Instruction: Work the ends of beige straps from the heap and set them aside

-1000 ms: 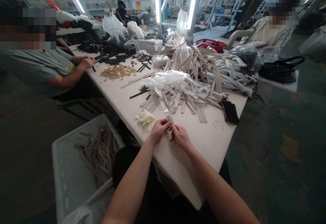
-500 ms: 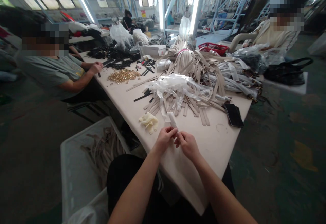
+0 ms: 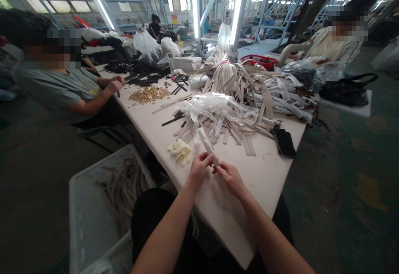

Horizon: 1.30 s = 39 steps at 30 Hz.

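Observation:
Near the front of the pale table (image 3: pixel 264 174), my left hand (image 3: pixel 200 166) pinches a narrow beige strip (image 3: pixel 215 160) partly covered by a white plastic sleeve (image 3: pixel 204 140). My right hand (image 3: pixel 229 176) holds the strip's lower end, close to the left fingertips. The sleeve slants up and away from my hands toward clear plastic film (image 3: pixel 212 102), which lies over a spread of beige straps (image 3: pixel 247 144). Pale yellow gloves (image 3: pixel 180 151) lie to the left of my hands. Beyond the film rises a large tied bundle of straps (image 3: pixel 225 76).
A black phone (image 3: pixel 284 142) lies at the table's right edge. Gold metal pieces (image 3: pixel 149 94) are piled at the left, near a seated person (image 3: pixel 71 91). A white bin (image 3: pixel 81 207) with straps stands at lower left. Another person (image 3: pixel 330 43) sits at far right.
The beige strip now shows between my hands, and the white sleeve extends farther up and left from them. My right hand has lowered slightly. The whole view has shifted a little.

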Available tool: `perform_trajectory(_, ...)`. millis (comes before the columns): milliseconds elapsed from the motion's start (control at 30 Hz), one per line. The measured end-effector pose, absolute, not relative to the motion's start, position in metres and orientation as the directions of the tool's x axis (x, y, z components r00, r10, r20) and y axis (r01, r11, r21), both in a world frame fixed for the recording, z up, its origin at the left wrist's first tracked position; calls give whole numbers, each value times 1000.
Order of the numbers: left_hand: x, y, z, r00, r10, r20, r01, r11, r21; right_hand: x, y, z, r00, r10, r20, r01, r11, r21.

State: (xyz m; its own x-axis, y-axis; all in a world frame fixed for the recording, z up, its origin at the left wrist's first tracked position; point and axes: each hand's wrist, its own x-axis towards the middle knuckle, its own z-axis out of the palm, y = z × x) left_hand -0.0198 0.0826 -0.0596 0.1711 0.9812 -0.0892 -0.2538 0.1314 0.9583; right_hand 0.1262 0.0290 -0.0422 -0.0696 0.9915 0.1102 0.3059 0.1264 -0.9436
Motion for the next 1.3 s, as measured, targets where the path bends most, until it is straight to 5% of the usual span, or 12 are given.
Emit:
perform_trajectory(233,-13,68,-50,261,959,-109,-237,173,956,129,29,-38,-63,985,160,318,172,-933)
perform_trajectory(433,-13,63,-33,63,998,7,-246,9,969,142,20,-33,-139,962,234,413,271,-870)
perform_trajectory(667,-4,51,-43,195,973,-122,-265,172,949,145,7,-41,-92,992,85,358,112,-927)
perform_trajectory(833,-13,69,-32,413,874,-257,-566,467,680,141,-6,-48,-78,995,62,364,87,-927)
perform_trajectory(933,-9,75,-29,390,872,-297,-658,489,572,137,-12,-49,-67,997,49,371,70,-926)
perform_trajectory(1100,9,59,-19,167,969,-182,-644,247,724,131,-19,-43,24,997,73,347,60,-936)
perform_trajectory(1300,19,30,2,20,999,35,-421,-24,907,122,-28,-40,133,988,73,267,35,-963)
